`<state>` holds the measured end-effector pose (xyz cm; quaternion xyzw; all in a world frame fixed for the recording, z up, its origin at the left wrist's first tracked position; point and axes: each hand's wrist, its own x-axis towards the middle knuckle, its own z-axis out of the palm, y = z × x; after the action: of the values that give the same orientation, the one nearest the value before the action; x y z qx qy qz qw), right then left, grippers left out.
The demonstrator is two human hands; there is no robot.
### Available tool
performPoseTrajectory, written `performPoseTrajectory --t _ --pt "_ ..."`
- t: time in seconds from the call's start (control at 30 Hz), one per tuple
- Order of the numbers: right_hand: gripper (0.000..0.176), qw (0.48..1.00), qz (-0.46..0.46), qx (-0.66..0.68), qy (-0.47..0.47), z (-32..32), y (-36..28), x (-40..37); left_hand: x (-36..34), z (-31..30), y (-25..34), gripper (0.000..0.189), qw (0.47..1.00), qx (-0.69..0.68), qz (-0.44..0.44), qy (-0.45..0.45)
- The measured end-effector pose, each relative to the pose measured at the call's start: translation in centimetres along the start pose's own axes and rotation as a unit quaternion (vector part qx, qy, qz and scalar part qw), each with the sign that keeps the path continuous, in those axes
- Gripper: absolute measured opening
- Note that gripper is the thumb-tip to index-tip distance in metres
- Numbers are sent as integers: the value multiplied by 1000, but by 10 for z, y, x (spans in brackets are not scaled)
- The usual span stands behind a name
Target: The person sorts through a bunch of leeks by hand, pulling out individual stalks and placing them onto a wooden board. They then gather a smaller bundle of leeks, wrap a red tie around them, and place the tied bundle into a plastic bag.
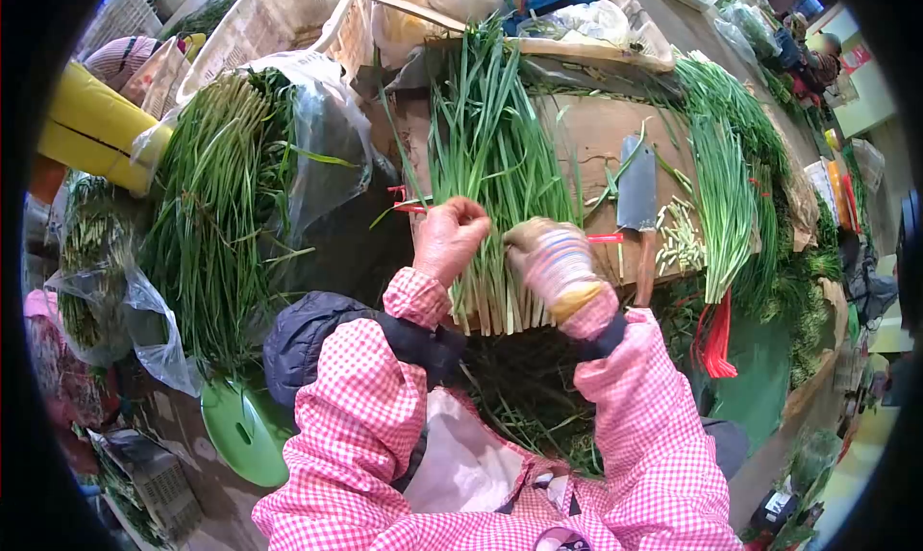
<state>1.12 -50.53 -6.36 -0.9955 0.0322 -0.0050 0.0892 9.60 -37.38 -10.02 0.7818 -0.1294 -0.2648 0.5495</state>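
Note:
A thick bunch of long green stalks lies on a wooden board, its pale cut ends toward me. Over the bunch's left side is my bare left hand, fingers curled and pressed together; what they pinch is too small to make out. On the right side, my right hand wears a striped glove, its fingers curled in; their hold is hidden. Red ties show on both sides of the bunch, one red tie just right of my right hand. A cleaver lies farther right, beside short cut stalk pieces.
More green stalks are piled at the left beside plastic wrap. At the right lies another bunch with red ties hanging below. Crates stand behind the board. A green stool is at lower left. People are in the background.

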Motion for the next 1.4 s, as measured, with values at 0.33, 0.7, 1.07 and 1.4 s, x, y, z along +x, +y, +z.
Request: performPoseTrajectory --t 0.33,0.7,1.07,1.4 --pt "22 672 262 692 -8 -29 23 -33 0 18 33 33 969 -212 -109 -72" --pt "19 614 253 748 24 -24 19 -20 -70 38 20 25 911 -274 -173 -256" --pt "22 828 140 522 147 -19 80 40 -79 36 20 39 867 -413 -151 -235" --pt "32 796 -24 431 -424 -120 27 -101 -71 46 -1 35 930 -312 -115 -154"
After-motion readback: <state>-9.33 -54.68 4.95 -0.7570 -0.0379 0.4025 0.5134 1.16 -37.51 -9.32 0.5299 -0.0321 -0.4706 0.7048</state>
